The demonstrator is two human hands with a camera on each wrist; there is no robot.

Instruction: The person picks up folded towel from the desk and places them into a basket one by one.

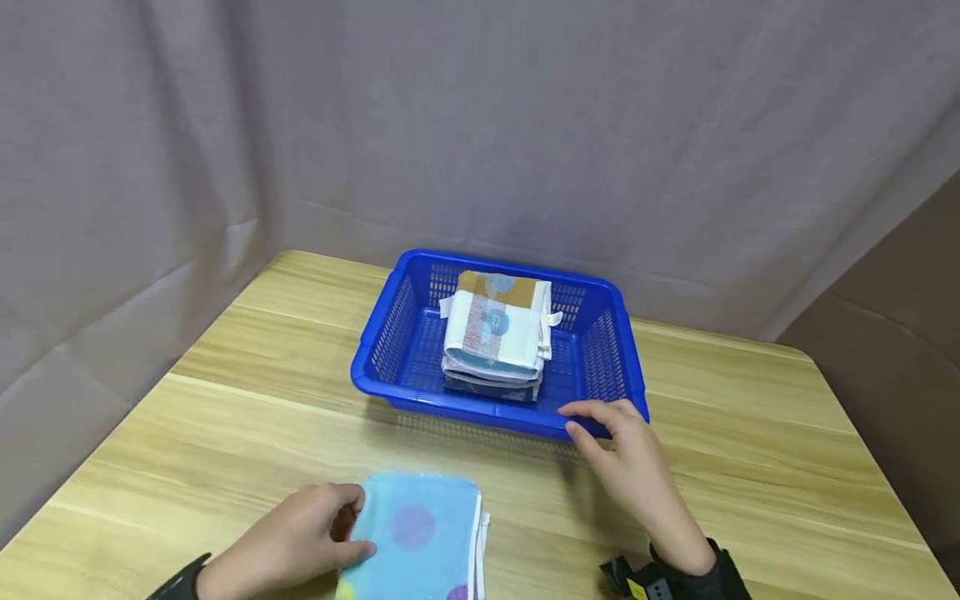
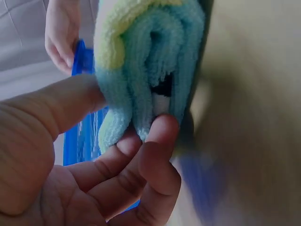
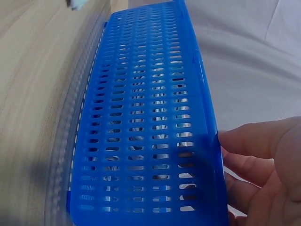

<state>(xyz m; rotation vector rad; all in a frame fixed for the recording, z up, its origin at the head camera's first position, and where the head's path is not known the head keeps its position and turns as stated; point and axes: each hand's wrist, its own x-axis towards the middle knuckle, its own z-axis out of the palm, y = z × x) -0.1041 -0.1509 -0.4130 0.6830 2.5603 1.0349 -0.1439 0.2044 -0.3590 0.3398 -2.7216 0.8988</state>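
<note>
A folded light-blue towel [image 1: 414, 527] with purple and yellow spots is at the near middle of the table. My left hand [image 1: 296, 537] pinches its left side, the thumb on one face and the fingers at the other. Up close in the left wrist view, the towel [image 2: 155, 42] shows thick terry folds. Beyond it stands a blue plastic basket [image 1: 457, 406] with slotted walls. My right hand [image 1: 633, 458] holds the basket's near rim close to the right corner, with the thumb outside and the fingers over the edge. Inside the basket lies a stack of folded towels [image 1: 495, 333], white, brown and grey-blue.
The wooden table [image 1: 247, 417] extends on both sides of the basket. A grey curtain [image 1: 480, 125] hangs behind the table and along its left side. A black strap with a small device [image 1: 637, 579] is on the right wrist.
</note>
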